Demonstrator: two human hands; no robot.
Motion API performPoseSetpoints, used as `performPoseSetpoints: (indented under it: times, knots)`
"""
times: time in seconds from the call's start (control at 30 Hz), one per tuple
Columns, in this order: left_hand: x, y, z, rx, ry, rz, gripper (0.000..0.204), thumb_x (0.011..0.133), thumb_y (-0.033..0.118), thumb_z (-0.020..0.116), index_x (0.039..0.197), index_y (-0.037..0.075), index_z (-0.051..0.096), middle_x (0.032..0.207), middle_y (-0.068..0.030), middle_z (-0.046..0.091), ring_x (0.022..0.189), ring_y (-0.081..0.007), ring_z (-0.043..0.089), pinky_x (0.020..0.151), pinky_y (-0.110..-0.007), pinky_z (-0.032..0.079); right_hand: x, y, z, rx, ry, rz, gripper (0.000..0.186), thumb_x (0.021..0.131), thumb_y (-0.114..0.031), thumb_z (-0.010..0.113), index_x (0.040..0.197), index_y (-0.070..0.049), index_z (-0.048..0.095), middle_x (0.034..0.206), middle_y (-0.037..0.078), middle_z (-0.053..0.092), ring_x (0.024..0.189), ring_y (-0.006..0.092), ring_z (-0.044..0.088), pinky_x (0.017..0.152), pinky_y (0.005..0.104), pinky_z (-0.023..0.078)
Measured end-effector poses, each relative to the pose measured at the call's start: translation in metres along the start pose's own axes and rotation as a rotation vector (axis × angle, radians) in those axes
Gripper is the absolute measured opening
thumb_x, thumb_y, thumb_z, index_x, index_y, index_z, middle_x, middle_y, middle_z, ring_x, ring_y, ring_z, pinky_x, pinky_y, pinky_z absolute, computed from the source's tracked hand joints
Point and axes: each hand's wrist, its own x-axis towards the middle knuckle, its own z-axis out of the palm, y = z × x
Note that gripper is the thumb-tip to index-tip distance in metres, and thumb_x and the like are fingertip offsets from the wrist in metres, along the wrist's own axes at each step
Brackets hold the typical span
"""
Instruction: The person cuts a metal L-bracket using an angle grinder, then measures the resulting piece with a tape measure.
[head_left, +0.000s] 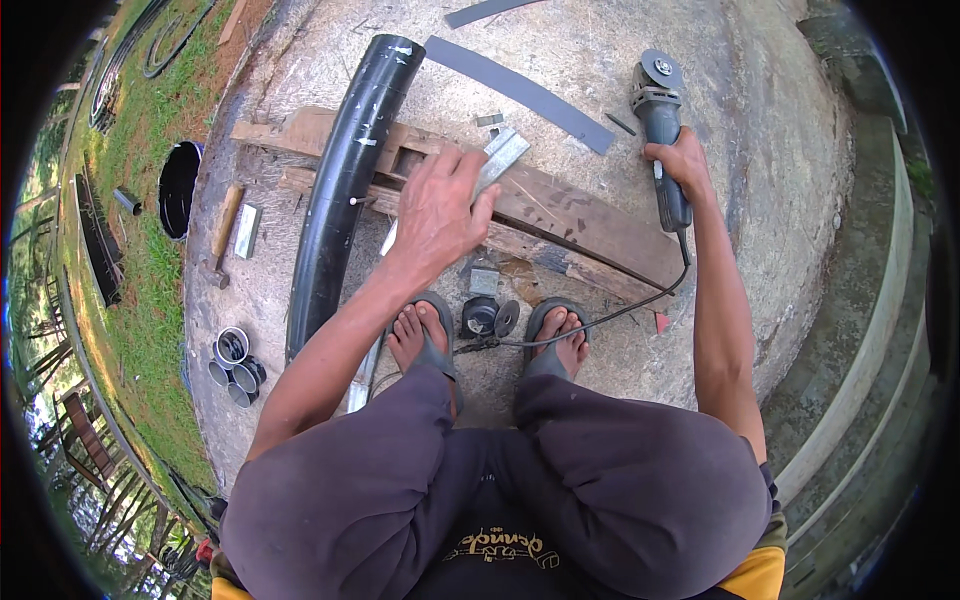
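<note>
Left hand (437,205) palm-down, fingers spread, pinning the long silver metal bar (497,158) flat on the weathered wooden planks (560,215), likely to steady it | right hand (680,160) wrapped tight round the grey angle grinder (660,120), disc parked clear on the concrete | black plastic pipe (345,180) just left.

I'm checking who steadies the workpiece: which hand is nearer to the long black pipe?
The left hand. It presses a metal strip on the wooden plank just beside the black pipe; the right hand grips the angle grinder far off.
</note>
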Motion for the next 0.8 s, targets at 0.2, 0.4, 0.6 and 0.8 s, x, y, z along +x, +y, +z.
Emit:
performPoseSetpoints:
  times: [0.2, 0.4, 0.6, 0.8]
  knots:
    - [-0.022, 0.06, 0.009, -0.765, -0.457, -0.207, 0.077, 0.086, 0.045, 0.086, 0.141, 0.0, 0.056, 0.119, -0.0188, 0.069, 0.115, -0.0313, 0.068, 0.102, -0.043, 0.052, -0.118, -0.081, -0.005, 0.567, -0.085, -0.111, 0.066, 0.069, -0.027, 0.089, 0.117, 0.009, 0.064, 0.096, 0.017, 0.072, 0.084, 0.0235, 0.071, 0.076, 0.0376, 0.057]
    - [-0.033, 0.078, 0.021, -1.28, -0.46, -0.286, 0.088, 0.083, 0.041, 0.089, 0.143, -0.004, 0.043, 0.123, -0.0157, 0.066, 0.116, -0.0276, 0.066, 0.105, -0.044, 0.051, -0.197, -0.135, 0.007, 0.962, -0.136, -0.412, 0.076, 0.078, -0.039, 0.09, 0.129, 0.005, 0.056, 0.106, 0.016, 0.068, 0.097, 0.0205, 0.069, 0.081, 0.0344, 0.058]
    - [-0.039, 0.08, -0.002, -1.788, -0.854, -0.298, 0.062, 0.083, 0.029, 0.084, 0.129, -0.001, 0.056, 0.107, -0.0151, 0.07, 0.102, -0.0245, 0.071, 0.089, -0.039, 0.059, -0.185, -0.123, 0.016, 1.541, -0.689, -0.327, 0.075, 0.097, -0.06, 0.065, 0.132, 0.005, 0.054, 0.104, 0.021, 0.068, 0.093, 0.0278, 0.072, 0.076, 0.0354, 0.063]
    - [-0.044, 0.09, -0.005, -1.725, -0.702, -0.531, 0.044, 0.08, 0.013, 0.079, 0.115, -0.001, 0.056, 0.085, -0.0112, 0.07, 0.073, -0.0193, 0.072, 0.07, -0.034, 0.06, -0.2, -0.115, 0.023, 1.64, -0.419, -0.241, 0.083, 0.106, -0.069, 0.032, 0.138, 0.004, 0.052, 0.111, 0.02, 0.069, 0.095, 0.0285, 0.072, 0.086, 0.0397, 0.061]
